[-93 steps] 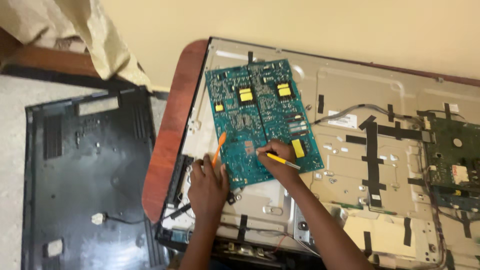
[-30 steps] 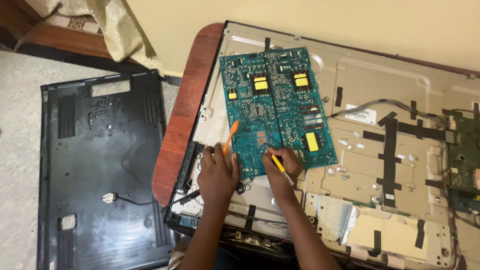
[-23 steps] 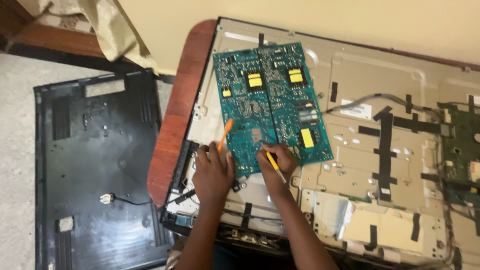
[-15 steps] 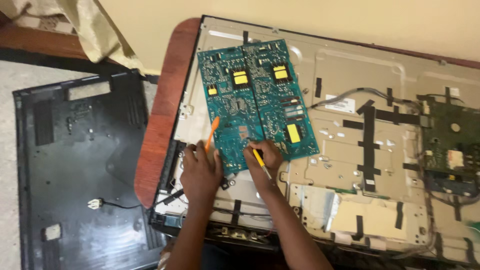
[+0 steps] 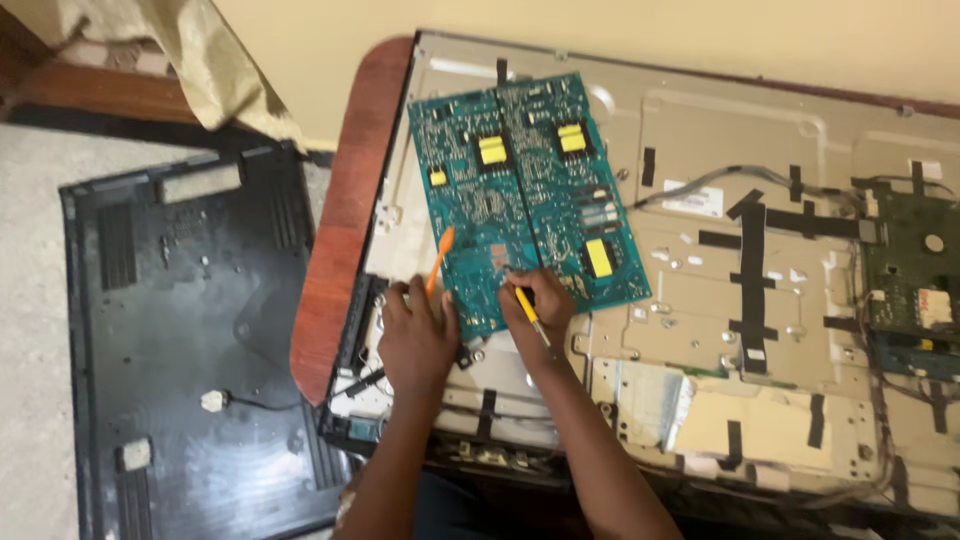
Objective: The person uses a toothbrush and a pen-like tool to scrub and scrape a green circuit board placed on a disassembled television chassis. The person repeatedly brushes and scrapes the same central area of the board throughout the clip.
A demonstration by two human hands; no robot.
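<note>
Both hands work at the green rectangular circuit board (image 5: 520,200): left hand (image 5: 415,335) pinches an orange plastic pry tool (image 5: 438,258), right hand (image 5: 538,300) pinches a yellow-handled screwdriver (image 5: 528,310).

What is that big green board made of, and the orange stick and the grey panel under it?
The green board looks like rigid matte circuit laminate, dotted with tiny solder points. The orange stick in the left hand looks like smooth plastic. The grey panel seems sheet metal: dull sheen, pressed ridges.
</note>
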